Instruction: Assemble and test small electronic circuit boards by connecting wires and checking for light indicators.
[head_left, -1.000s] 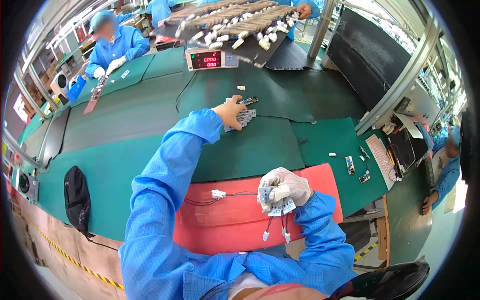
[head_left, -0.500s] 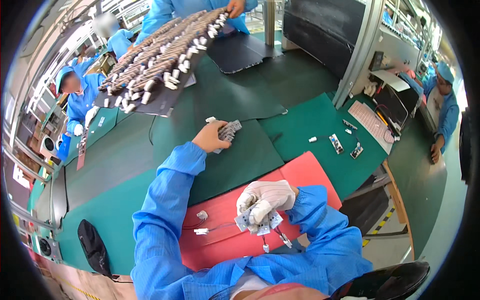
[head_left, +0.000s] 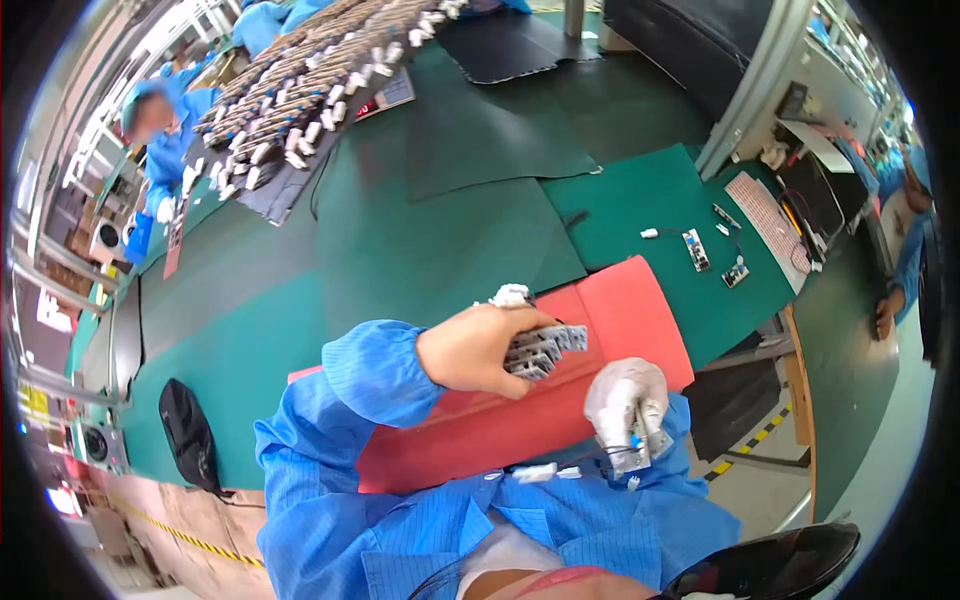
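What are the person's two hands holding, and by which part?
The left hand holds a stack of boards by its left side, between thumb and fingers. The gloved right hand grips other boards near their upper ends; exact fingertip contact is hidden.

Black pouch [head_left: 188, 435] on green mat [head_left: 245, 390]

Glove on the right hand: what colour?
White. The glove on the right hand shows best in the head view.

The boards [head_left: 540, 355] are pale grey, the pad [head_left: 460, 440] red, the floor tape [head_left: 773, 423] striped (yellow and black).
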